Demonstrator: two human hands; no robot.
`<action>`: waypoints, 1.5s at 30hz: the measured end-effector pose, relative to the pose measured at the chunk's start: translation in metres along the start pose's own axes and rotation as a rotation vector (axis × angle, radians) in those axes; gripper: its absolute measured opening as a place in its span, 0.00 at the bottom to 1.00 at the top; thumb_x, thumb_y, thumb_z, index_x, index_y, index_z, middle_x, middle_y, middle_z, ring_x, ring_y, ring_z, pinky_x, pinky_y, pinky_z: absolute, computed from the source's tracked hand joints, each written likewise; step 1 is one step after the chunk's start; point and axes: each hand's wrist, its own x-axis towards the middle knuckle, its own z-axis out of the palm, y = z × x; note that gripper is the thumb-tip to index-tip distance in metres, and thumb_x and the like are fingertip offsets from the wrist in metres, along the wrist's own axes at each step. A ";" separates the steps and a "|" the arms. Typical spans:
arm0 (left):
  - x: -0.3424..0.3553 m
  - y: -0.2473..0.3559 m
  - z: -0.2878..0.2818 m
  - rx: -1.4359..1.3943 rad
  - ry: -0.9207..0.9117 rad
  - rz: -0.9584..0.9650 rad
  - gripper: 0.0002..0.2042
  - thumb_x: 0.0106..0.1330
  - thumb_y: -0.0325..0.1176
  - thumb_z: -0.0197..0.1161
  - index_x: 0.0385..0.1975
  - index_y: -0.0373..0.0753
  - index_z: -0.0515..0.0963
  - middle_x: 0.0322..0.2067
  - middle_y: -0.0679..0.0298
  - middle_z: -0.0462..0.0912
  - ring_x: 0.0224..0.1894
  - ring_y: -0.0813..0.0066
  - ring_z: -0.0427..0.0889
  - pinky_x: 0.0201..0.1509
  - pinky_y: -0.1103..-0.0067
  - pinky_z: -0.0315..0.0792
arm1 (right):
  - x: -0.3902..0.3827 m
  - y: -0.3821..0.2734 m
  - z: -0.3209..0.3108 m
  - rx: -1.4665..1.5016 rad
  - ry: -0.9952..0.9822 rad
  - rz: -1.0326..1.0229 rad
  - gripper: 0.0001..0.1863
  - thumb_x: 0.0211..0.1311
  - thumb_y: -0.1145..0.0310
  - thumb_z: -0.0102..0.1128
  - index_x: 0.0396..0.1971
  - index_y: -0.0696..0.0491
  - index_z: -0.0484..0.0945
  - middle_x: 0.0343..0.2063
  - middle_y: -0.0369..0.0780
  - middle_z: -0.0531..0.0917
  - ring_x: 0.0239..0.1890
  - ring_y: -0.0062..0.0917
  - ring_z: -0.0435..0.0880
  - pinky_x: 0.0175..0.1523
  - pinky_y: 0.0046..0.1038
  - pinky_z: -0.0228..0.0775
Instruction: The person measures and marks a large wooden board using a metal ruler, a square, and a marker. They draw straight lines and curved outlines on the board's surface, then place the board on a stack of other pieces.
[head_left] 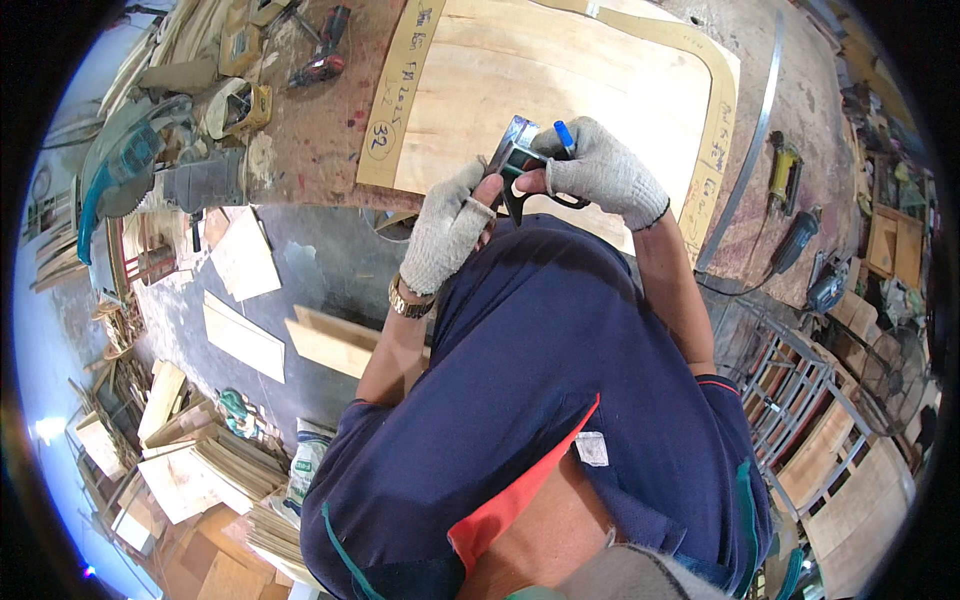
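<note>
A black hand tool with a shiny metal end is held between my two gloved hands over a pale plywood sheet. My left hand, with a watch at the wrist, grips it from the left with bare fingertips. My right hand pinches its right side and also holds a blue-capped pen, upright among the fingers. Tan template strips with handwriting lie along the sheet's edges. The tool's exact kind is unclear.
The workbench carries a cordless drill, a teal saw, yellow-handled tools and a corded power tool. A long metal strip lies at the right. Boards lie on the floor; a metal rack stands at right.
</note>
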 end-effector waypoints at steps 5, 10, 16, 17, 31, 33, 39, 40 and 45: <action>-0.001 -0.001 -0.001 0.014 0.004 -0.014 0.27 0.75 0.58 0.55 0.42 0.33 0.78 0.17 0.73 0.73 0.18 0.89 0.73 0.21 0.87 0.66 | -0.001 -0.003 -0.001 -0.005 -0.007 0.017 0.18 0.48 0.55 0.81 0.31 0.53 0.89 0.17 0.31 0.80 0.20 0.15 0.74 0.26 0.21 0.62; 0.000 -0.005 -0.001 -0.023 -0.002 -0.003 0.27 0.74 0.58 0.55 0.41 0.34 0.78 0.17 0.73 0.73 0.18 0.89 0.73 0.21 0.87 0.66 | 0.001 -0.002 0.000 -0.025 0.006 0.043 0.17 0.48 0.55 0.81 0.30 0.53 0.89 0.17 0.31 0.80 0.19 0.15 0.73 0.24 0.22 0.61; 0.000 -0.004 0.000 -0.018 -0.001 -0.020 0.26 0.74 0.58 0.56 0.42 0.34 0.78 0.18 0.73 0.74 0.18 0.89 0.74 0.21 0.87 0.67 | 0.000 -0.007 -0.002 -0.027 -0.015 0.090 0.16 0.49 0.55 0.81 0.31 0.52 0.90 0.17 0.31 0.80 0.19 0.15 0.73 0.24 0.22 0.61; 0.000 -0.003 0.000 -0.013 0.006 -0.028 0.26 0.74 0.58 0.56 0.42 0.34 0.78 0.18 0.73 0.74 0.19 0.89 0.74 0.21 0.87 0.67 | -0.001 -0.008 -0.002 -0.033 -0.013 0.117 0.16 0.49 0.55 0.81 0.31 0.52 0.90 0.17 0.31 0.80 0.19 0.15 0.73 0.25 0.22 0.61; 0.000 -0.001 0.000 -0.032 0.002 -0.049 0.27 0.74 0.57 0.57 0.45 0.33 0.78 0.18 0.73 0.75 0.18 0.89 0.74 0.20 0.88 0.67 | 0.002 -0.003 -0.002 -0.028 -0.003 0.051 0.17 0.48 0.55 0.81 0.32 0.52 0.90 0.18 0.31 0.81 0.19 0.15 0.74 0.23 0.21 0.61; 0.000 -0.001 0.000 -0.038 0.003 -0.041 0.27 0.74 0.57 0.56 0.45 0.32 0.78 0.18 0.73 0.75 0.18 0.89 0.74 0.20 0.88 0.67 | 0.002 -0.002 -0.002 -0.030 -0.003 0.050 0.17 0.48 0.55 0.81 0.31 0.52 0.90 0.17 0.31 0.81 0.18 0.14 0.74 0.23 0.21 0.60; -0.001 -0.005 0.000 -0.045 -0.008 -0.015 0.25 0.75 0.56 0.55 0.43 0.34 0.78 0.17 0.73 0.74 0.18 0.89 0.72 0.20 0.87 0.65 | 0.003 -0.001 -0.003 -0.038 -0.046 0.034 0.18 0.48 0.55 0.81 0.32 0.53 0.89 0.19 0.32 0.82 0.20 0.15 0.76 0.24 0.21 0.64; -0.001 -0.006 0.000 -0.047 -0.014 -0.011 0.25 0.75 0.56 0.55 0.42 0.35 0.78 0.17 0.73 0.74 0.17 0.89 0.72 0.19 0.87 0.64 | 0.003 -0.001 -0.001 -0.041 -0.041 0.013 0.19 0.48 0.55 0.81 0.32 0.53 0.89 0.19 0.32 0.82 0.20 0.15 0.76 0.25 0.21 0.65; -0.007 -0.010 0.000 -0.052 -0.009 0.019 0.23 0.76 0.55 0.54 0.38 0.36 0.76 0.16 0.74 0.72 0.17 0.90 0.70 0.19 0.87 0.62 | 0.002 -0.009 0.004 -0.068 -0.059 0.067 0.22 0.48 0.53 0.81 0.35 0.55 0.88 0.21 0.33 0.83 0.22 0.16 0.78 0.27 0.22 0.69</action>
